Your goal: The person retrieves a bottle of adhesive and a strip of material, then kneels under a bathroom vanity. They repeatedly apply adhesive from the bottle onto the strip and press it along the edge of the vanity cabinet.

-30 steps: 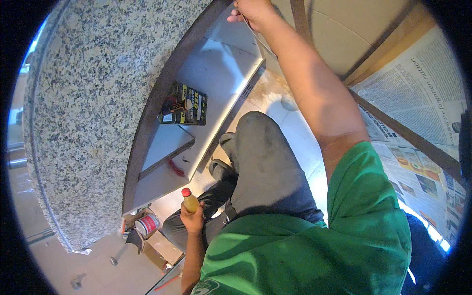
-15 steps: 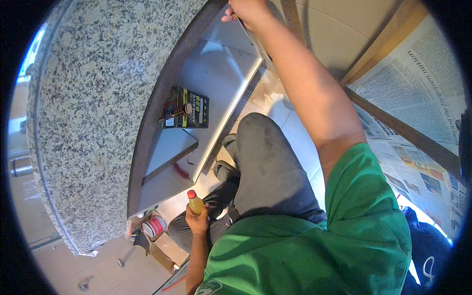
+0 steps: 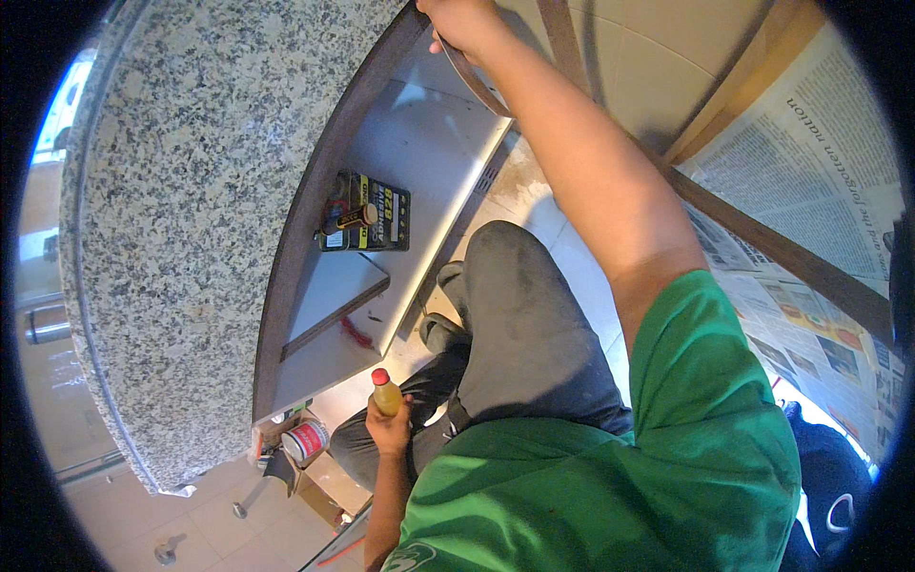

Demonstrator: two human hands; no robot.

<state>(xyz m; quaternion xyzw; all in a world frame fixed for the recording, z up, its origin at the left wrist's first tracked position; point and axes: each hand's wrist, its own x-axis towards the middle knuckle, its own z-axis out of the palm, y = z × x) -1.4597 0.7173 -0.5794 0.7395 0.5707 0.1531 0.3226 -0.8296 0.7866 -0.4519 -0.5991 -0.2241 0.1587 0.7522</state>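
Yellow plastic bottle with red cap (image 3: 384,393) clasped in left hand (image 3: 389,429); right hand (image 3: 459,21) gripping curved edge of speckled granite counter (image 3: 191,191).

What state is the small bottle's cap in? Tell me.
On. The red cap sits atop the yellow bottle, held upright in the left hand.

Countertop (image 3: 191,219): speckled grey granite, polished, with a smooth dark brown edge band; shelf (image 3: 419,162) under it is flat matt grey laminate. On that shelf a glossy printed black-and-yellow carton (image 3: 374,215); below the countertop a shiny metal can (image 3: 305,440) and a plastic yellow bottle (image 3: 385,393), red cap, glossy. Right of the countertop: wooden bars (image 3: 762,238) over matt newspaper (image 3: 810,181), floor tiles (image 3: 658,57) smooth beige; shirt (image 3: 667,477) green cloth.
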